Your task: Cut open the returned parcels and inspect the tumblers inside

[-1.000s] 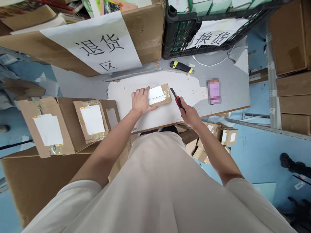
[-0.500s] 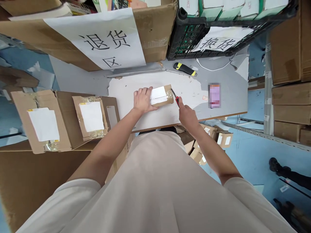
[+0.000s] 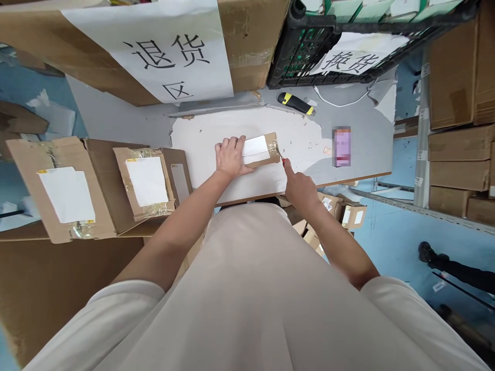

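A small cardboard box with a white label and clear tape at its right end lies on the white tabletop. My left hand is closed around the box's left part, thumb at the near side. In my right hand is a red-handled knife, gripped with the index finger along it. Its thin dark blade meets the taped right end of the box; how deep the tip sits is hidden. Beyond the box lies a black and yellow utility knife. To the right is a pink-purple, blurred rectangular item.
Behind stand a large carton with a paper sign and a black plastic crate. Two labelled cartons, a larger one and a smaller one, stand at the left. A white cable lies at the back; the table's front edge is near me.
The knife tip has moved from the box's far right corner toward me, along its right end. My left hand keeps its grip on the box. The view has shifted slightly.
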Demonstrator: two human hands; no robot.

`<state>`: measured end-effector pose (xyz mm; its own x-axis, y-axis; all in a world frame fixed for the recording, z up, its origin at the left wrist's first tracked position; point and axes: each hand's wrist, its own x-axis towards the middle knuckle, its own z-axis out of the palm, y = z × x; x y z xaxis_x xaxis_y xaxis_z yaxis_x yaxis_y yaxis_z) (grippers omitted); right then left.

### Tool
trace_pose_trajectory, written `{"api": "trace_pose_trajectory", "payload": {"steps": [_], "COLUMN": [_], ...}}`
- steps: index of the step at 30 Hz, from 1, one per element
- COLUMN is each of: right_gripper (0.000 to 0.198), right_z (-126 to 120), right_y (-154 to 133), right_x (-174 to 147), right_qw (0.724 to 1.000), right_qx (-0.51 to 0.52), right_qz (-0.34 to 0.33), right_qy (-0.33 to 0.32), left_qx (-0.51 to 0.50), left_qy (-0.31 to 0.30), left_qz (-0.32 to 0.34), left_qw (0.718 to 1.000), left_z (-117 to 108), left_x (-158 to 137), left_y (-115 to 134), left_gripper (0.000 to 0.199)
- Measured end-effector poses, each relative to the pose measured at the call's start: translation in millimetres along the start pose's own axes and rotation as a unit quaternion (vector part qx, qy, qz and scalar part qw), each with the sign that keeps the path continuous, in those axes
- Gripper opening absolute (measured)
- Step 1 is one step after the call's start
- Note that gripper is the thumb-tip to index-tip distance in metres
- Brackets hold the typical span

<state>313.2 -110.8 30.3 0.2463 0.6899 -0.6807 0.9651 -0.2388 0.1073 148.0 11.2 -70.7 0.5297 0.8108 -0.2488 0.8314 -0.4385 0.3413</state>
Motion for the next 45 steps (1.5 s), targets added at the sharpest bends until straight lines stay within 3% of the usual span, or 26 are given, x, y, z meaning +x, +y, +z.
{"api": "trace_pose_trajectory", "payload": {"steps": [7, 9, 11, 13, 15, 17, 18, 21, 25, 28, 32, 35, 38, 40, 42, 45], "right_gripper": [0.069, 0.066, 0.065, 0.067, 0.068, 0.064, 0.059, 0.045, 0.036, 0.035, 0.029, 0.026, 0.023, 0.02, 0.019, 0.029], "right_z": [12, 20, 33, 48, 60, 65, 65, 57, 48, 52, 70, 85, 90, 88, 85, 79], "right_y": [8, 16, 24, 28, 23, 11, 4, -13, -12, -1, 18, 25, 17, 7, -1, -4], "right_x": [-16, -23, -24, -14, 10, 41, 56, 90, 106, 102, 80, 56, 39, 37, 45, 70], "right_qw": [1.0, 0.997, 0.978, 0.924, 0.837, 0.761, 0.74, 0.735, 0.748, 0.72, 0.628, 0.537, 0.456, 0.423, 0.425, 0.481], "right_qx": [0.012, 0.065, 0.183, 0.356, 0.527, 0.633, 0.658, 0.663, 0.639, 0.671, 0.773, 0.84, 0.87, 0.881, 0.886, 0.871], "right_qz": [0.001, 0.006, 0.017, 0.012, -0.021, -0.064, -0.081, -0.101, -0.131, -0.147, -0.087, -0.006, 0.015, 0.008, 0.007, -0.02], "right_qy": [0.005, 0.041, 0.096, 0.14, 0.146, 0.126, 0.115, 0.103, 0.122, 0.096, 0.011, -0.08, -0.186, -0.21, -0.185, -0.103], "left_qx": [-0.014, -0.019, -0.03, -0.051, -0.083, -0.117, -0.135, -0.199, -0.271, -0.283, -0.236, -0.16, -0.123, -0.11, -0.095, -0.081], "left_qy": [-0.003, 0.001, 0.018, 0.055, 0.092, 0.102, 0.094, 0.07, 0.104, 0.113, 0.115, 0.137, 0.054, 0.015, 0.036, 0.098], "left_qz": [0.011, 0.001, -0.031, -0.081, -0.136, -0.182, -0.195, -0.19, -0.165, -0.181, -0.221, -0.132, -0.077, -0.108, -0.174, -0.298], "left_qw": [1.0, 1.0, 0.999, 0.994, 0.983, 0.971, 0.967, 0.959, 0.943, 0.935, 0.939, 0.969, 0.988, 0.988, 0.979, 0.946], "left_z": [-2, -2, 1, 7, 15, 26, 31, 44, 56, 54, 26, -2, -19, -23, -24, -23], "left_x": [2, 6, 8, 6, -2, -14, -22, -44, -60, -55, -22, 17, 46, 53, 48, 22], "left_y": [-3, -3, -1, 4, 11, 17, 19, 23, 22, 17, 4, -8, -12, -11, -11, -16], "left_gripper": [0.097, 0.099, 0.104, 0.11, 0.11, 0.098, 0.087, 0.064, 0.06, 0.062, 0.075, 0.073, 0.056, 0.047, 0.042, 0.035]}}
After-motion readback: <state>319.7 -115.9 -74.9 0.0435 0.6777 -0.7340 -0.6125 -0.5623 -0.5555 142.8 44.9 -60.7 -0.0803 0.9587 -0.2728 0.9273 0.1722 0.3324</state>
